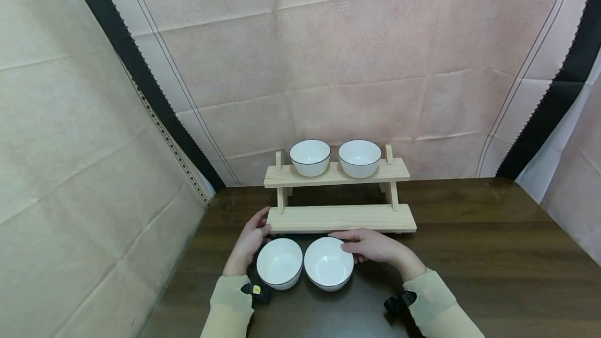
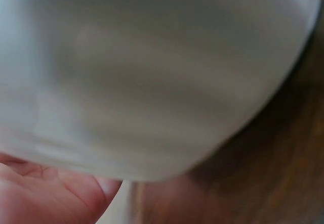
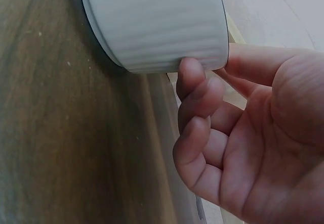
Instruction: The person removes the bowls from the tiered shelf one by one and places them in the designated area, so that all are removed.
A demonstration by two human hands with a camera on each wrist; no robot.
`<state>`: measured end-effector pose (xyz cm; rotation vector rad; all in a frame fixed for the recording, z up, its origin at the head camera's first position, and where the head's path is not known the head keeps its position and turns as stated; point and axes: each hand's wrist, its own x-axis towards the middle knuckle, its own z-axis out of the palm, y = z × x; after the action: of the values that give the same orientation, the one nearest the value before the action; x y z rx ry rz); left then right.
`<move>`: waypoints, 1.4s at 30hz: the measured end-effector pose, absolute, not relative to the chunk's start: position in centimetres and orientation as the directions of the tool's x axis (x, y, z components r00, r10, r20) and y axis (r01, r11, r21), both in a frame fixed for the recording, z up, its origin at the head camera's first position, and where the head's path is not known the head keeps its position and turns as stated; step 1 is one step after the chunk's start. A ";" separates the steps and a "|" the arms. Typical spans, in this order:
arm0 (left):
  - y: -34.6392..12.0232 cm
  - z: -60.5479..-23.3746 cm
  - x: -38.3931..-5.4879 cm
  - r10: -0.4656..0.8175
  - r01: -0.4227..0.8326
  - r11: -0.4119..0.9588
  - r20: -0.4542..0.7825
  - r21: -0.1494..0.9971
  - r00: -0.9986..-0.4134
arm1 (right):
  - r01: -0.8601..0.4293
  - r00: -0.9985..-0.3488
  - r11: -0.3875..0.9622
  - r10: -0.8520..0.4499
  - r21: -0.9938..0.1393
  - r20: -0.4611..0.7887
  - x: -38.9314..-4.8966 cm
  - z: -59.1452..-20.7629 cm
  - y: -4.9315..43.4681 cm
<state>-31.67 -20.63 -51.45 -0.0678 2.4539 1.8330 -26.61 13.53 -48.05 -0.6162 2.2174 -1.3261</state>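
Observation:
A white, dark-rimmed bowl (image 1: 328, 262) stands on the table at the front right; my right hand (image 1: 375, 246) pinches its rim, thumb at the near side and index finger along the far side. Against its ribbed outer wall (image 3: 157, 27) rest curled fingertips (image 3: 191, 75). Beside it on the left is a matching bowl (image 1: 279, 263). My left hand (image 1: 251, 241) lies just behind that one, fingers loosely bent by the left end of the wooden rack's lower shelf (image 1: 340, 218). Whether it touches the shelf is unclear. In the left wrist view a blurred bowl (image 2: 152, 82) hides its fingers.
Two more white bowls, a left one (image 1: 310, 158) and a right one (image 1: 359, 158), stand on the rack's upper shelf (image 1: 335, 175). Behind the dark wooden table (image 1: 469, 233) hangs a pale cloth (image 1: 352, 67), with another cloth (image 1: 94, 171) along the left.

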 end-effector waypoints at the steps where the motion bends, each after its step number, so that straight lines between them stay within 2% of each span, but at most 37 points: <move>1: -20.6 -51.4 -31.7 0.013 -0.080 0.284 -0.088 0.955 -0.996 | -0.133 -0.782 0.430 -0.599 -0.893 -0.172 -26.6 -48.1 13.5; 23: -20.7 -51.2 -31.5 0.011 -0.091 0.278 -0.098 0.956 -0.995 | -0.148 -0.777 0.431 -0.607 -0.890 -0.165 -26.6 -47.9 13.6; 33: -21.0 -51.2 -31.6 0.027 -0.114 0.264 -0.125 0.958 -0.992 | -0.164 -0.787 0.498 -0.586 -0.851 -0.191 -26.6 -47.7 14.3; 42: -21.3 -50.9 -31.6 0.021 -0.122 0.260 -0.131 0.958 -0.991 | -0.178 -0.786 0.489 -0.593 -0.854 -0.175 -26.9 -47.5 14.6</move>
<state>-31.56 -21.27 -50.92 -0.0960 2.3979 1.8402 -26.89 14.61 -47.47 -0.6375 2.2867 -1.2354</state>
